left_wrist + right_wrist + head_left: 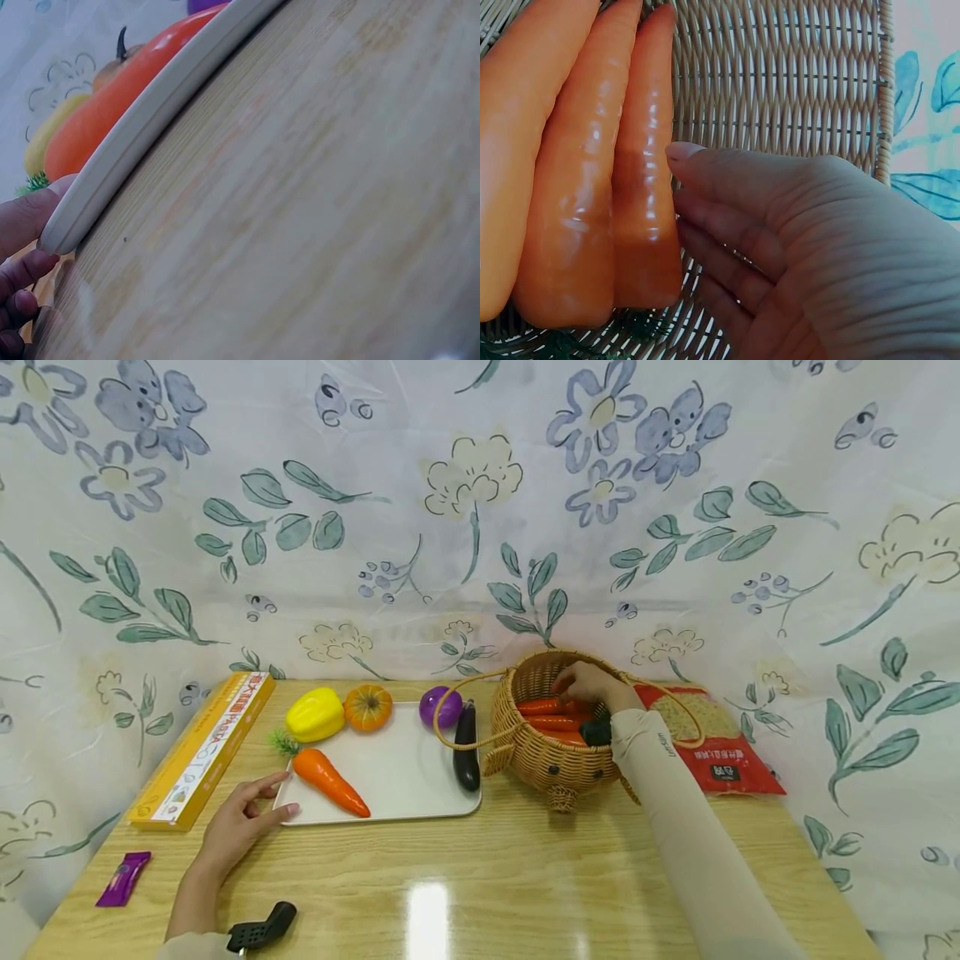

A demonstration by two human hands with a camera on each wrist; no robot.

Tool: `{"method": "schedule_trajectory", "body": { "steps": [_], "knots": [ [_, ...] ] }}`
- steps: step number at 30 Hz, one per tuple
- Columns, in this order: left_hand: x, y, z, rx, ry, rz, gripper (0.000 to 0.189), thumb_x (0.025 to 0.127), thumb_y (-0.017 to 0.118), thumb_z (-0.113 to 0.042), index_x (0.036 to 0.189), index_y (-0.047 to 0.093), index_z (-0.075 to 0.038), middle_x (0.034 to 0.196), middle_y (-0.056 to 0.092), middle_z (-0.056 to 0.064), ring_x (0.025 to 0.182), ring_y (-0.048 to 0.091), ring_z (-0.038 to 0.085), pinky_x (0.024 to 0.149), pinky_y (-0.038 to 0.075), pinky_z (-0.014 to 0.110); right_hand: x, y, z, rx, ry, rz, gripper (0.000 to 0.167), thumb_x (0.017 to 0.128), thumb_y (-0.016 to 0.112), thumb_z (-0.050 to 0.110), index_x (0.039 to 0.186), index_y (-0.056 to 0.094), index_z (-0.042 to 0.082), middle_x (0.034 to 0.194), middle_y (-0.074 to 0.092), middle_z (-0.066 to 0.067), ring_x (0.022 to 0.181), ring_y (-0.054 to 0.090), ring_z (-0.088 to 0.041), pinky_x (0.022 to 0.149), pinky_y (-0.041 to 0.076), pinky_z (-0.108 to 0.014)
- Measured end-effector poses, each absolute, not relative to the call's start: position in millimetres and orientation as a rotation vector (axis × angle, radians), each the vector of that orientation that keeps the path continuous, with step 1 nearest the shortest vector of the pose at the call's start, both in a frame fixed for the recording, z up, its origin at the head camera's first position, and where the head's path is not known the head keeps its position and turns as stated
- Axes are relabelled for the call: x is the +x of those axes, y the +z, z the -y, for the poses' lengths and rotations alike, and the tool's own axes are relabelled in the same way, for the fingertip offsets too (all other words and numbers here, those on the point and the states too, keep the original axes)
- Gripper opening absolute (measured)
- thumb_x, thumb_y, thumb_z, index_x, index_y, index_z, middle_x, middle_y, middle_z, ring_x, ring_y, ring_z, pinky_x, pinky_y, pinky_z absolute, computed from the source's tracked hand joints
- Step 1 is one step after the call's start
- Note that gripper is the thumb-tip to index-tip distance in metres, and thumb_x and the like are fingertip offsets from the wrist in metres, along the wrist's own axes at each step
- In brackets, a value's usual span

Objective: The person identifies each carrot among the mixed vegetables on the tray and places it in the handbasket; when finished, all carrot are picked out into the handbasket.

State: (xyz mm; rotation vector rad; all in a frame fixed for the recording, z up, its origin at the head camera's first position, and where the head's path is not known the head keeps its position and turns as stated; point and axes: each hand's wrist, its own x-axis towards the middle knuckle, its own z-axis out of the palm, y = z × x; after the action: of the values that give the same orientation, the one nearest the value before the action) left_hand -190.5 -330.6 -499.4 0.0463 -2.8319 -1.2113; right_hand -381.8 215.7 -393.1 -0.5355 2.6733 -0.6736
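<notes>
My left hand point(238, 822) holds the near left corner of a white tray point(401, 768), with the thumb on top of the rim in the left wrist view. A toy carrot point(326, 779) with a green top lies beside that hand on the tray. My right hand point(588, 683) reaches into a wicker basket point(525, 758) with an animal face and looped handles. Several carrots point(574, 202) lie side by side in it. In the right wrist view, the thumb and loosely bent fingers are right at the side of the rearmost carrot point(646, 180), not around it.
Around the tray are a yellow bell pepper point(315, 714), a small pumpkin point(368, 707), a purple round vegetable point(441, 707) and an eggplant point(467, 750). A pasta box point(206, 747) and purple packet point(124, 878) lie left. Behind the basket sits a red pasta bag point(720, 752).
</notes>
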Motion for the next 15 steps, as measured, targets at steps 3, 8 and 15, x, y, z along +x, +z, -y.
{"method": "schedule_trajectory", "body": {
  "steps": [3, 8, 15],
  "knots": [
    [-190.7, -499.3, 330.7, 0.05, -1.219, 2.835, 0.062, 0.091, 0.072, -0.039, 0.143, 0.054, -0.012, 0.118, 0.052, 0.009, 0.079, 0.037, 0.012, 0.066, 0.029, 0.029, -381.7, -392.7, -215.1, -0.528, -0.704, -2.671, 0.028, 0.091, 0.066, 0.007, 0.116, 0.069, -0.005, 0.123, 0.064, -0.022, 0.103, 0.057, -0.032, 0.088, 0.047, -0.04],
    [-189.4, -498.5, 332.2, 0.035, -1.221, 2.82, 0.061, 0.09, 0.072, -0.038, 0.143, 0.054, -0.013, 0.116, 0.052, 0.009, 0.078, 0.036, 0.011, 0.066, 0.028, 0.029, -380.7, -386.2, -209.3, -0.507, -0.775, -2.684, 0.03, 0.091, 0.067, 0.008, 0.117, 0.068, -0.005, 0.123, 0.064, -0.023, 0.104, 0.057, -0.032, 0.09, 0.047, -0.041],
    [-188.0, -495.6, 332.4, 0.039, -1.233, 2.844, 0.062, 0.09, 0.072, -0.039, 0.143, 0.054, -0.013, 0.117, 0.052, 0.011, 0.076, 0.036, 0.012, 0.066, 0.028, 0.029, -378.9, -366.1, -196.6, -0.591, -0.764, -2.681, 0.036, 0.09, 0.067, 0.009, 0.122, 0.064, -0.007, 0.129, 0.059, -0.025, 0.113, 0.055, -0.036, 0.096, 0.045, -0.048]
  ]
}}
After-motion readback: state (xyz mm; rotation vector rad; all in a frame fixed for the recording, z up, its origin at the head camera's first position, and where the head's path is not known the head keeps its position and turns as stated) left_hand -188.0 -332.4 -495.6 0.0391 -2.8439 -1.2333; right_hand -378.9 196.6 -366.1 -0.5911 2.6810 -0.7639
